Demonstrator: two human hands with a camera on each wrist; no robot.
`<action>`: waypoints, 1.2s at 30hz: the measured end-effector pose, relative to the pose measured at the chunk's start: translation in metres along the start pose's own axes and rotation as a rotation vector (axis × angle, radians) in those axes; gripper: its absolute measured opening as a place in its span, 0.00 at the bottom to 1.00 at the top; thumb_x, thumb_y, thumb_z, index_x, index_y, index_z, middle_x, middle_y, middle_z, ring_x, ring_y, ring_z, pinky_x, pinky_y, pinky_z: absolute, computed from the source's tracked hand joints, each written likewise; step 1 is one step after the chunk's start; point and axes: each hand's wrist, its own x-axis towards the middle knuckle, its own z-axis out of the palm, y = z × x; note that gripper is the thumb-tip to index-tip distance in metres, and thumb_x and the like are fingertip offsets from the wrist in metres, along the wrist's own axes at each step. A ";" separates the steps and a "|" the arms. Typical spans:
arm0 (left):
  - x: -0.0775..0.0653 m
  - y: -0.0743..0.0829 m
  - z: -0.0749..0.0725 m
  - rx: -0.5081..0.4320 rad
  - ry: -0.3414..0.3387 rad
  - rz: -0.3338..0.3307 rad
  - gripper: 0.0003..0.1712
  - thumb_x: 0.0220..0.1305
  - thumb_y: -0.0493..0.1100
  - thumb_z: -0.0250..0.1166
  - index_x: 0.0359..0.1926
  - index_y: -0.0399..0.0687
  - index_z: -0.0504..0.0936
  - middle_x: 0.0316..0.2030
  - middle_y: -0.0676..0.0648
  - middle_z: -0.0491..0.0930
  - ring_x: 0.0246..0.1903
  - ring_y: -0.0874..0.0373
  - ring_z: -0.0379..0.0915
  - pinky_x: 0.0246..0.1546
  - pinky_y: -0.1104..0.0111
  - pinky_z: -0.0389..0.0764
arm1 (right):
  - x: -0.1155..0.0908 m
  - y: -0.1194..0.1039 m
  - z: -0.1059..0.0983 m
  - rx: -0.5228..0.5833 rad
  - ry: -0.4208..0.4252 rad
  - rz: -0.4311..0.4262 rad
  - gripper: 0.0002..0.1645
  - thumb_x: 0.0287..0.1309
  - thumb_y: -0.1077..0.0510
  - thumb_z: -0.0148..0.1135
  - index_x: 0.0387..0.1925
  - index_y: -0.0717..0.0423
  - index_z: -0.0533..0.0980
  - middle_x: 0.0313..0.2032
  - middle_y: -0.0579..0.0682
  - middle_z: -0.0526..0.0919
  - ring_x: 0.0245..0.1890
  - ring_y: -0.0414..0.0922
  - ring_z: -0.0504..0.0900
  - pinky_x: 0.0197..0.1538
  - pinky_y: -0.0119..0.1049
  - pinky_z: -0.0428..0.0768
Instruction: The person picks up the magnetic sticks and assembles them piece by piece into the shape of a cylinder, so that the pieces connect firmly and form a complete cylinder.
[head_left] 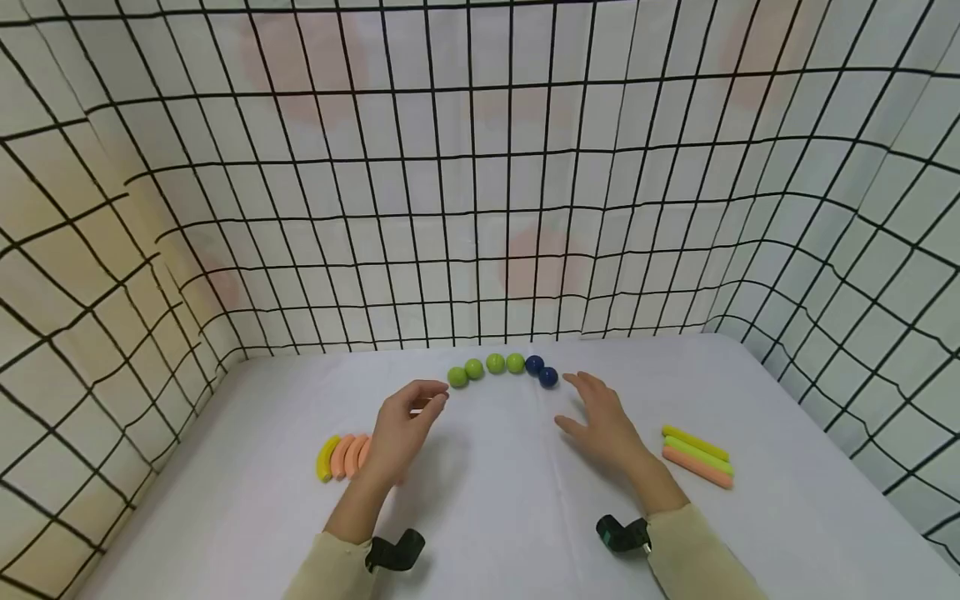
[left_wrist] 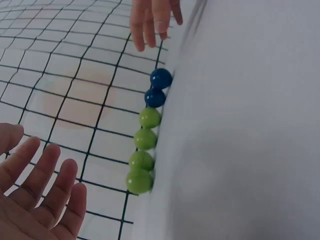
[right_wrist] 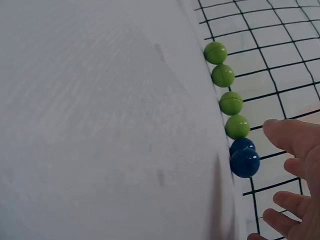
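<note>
Along the back of the white table, several small green balls (head_left: 495, 362) and two dark blue balls (head_left: 548, 377) form a shallow arc, blue at the right end. My left hand (head_left: 401, 429) hovers beside the leftmost green ball, thumb and fingers apart with nothing between them. At the other end, my right hand (head_left: 603, 421) reaches toward the blue balls with fingers spread and holds nothing. The left wrist view shows the loosely extended left fingers (left_wrist: 47, 190) off to one side of the row. In the right wrist view, the right thumb (right_wrist: 287, 135) points toward the balls.
A yellow curved piece (head_left: 327, 458) and several orange curved pieces (head_left: 347, 456) lie at left, partly behind my left hand. To the right lie a yellow stick (head_left: 696, 443), a lime stick (head_left: 699, 456) and an orange stick (head_left: 697, 468). Black-lined white walls (head_left: 487, 183) surround the table.
</note>
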 end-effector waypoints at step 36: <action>-0.024 -0.061 -0.096 0.278 0.119 -0.243 0.27 0.69 0.44 0.62 0.66 0.42 0.71 0.63 0.36 0.69 0.61 0.42 0.63 0.55 0.51 0.70 | 0.058 0.015 0.027 0.357 0.033 0.267 0.40 0.66 0.50 0.60 0.75 0.48 0.57 0.69 0.60 0.68 0.66 0.58 0.70 0.67 0.57 0.70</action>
